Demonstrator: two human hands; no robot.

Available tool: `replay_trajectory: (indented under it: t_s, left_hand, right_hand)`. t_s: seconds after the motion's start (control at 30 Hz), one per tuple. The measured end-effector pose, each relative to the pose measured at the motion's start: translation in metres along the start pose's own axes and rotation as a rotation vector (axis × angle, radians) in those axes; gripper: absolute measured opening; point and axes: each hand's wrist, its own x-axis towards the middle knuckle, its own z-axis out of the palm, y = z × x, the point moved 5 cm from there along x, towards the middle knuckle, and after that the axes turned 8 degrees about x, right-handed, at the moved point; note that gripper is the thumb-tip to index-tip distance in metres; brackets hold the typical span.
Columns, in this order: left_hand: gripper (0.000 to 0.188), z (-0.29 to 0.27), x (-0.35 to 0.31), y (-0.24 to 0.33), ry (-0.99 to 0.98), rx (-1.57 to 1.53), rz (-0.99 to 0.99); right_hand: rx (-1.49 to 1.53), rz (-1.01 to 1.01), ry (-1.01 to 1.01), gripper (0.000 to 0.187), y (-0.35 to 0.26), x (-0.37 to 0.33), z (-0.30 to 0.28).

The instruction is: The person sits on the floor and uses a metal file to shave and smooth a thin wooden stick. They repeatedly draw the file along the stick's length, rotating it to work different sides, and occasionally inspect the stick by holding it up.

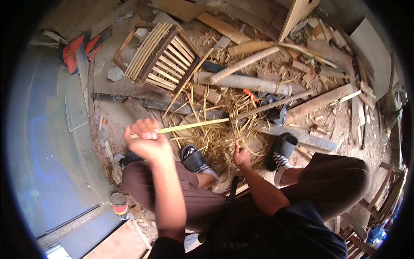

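The person sits with knees wide apart in brown trousers point(336, 172), and everything risky happens in the gap between them. Just ahead lies a slatted wooden frame point(177, 56); a hard jerk forward of a long piece could knock against it. The heap of pale shavings point(215, 142) spreads between the feet, and loose curls like that could slide under a sole or hide a dropped edge. Beyond the heap a round grey pole point(254, 85) lies with a wooden batten point(246, 64) across it; nudged, I'd expect the pole to roll.

The narrow pale strip point(189, 126) runs from the left fist out over the shavings, its far end beside the blade. Being thin, it could split or whip if the pull is uneven. The left sandal point(195, 162) and right sandal point(288, 140) flank the work, so a downward slip might reach a foot. The left hand point(148, 138) is closed around the near end of the strip; the right hand point(241, 156) is closed on a tool. Its slim dark blade point(233, 129) looks like a knife's, though the shavings behind make it hard to be sure; a sudden release could send it off line.
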Motion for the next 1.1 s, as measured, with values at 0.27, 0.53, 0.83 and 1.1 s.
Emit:
replay_trajectory:
  t_s: [0.27, 0.53, 0.83, 1.1]
  left_hand:
    - [0.057, 0.01, 0.056, 0.08, 0.207, -0.093, 0.113]
    - [0.043, -0.038, 0.084, 0.076, 0.369, -0.247, 0.089]
    - [0.042, -0.043, 0.093, 0.076, 0.218, -0.434, 0.049]
    - [0.043, -0.035, 0.083, 0.085, 0.017, -0.561, 0.093]
  right_hand:
    - [0.683, -0.036, -0.019, 0.066, -0.097, -0.008, -0.058]
    - [0.592, -0.622, 0.089, 0.032, -0.259, -0.082, -0.281]
    - [0.666, -0.504, 0.049, 0.025, -0.257, -0.048, -0.289]
    - [0.684, -0.354, -0.16, 0.039, -0.273, -0.039, -0.242]
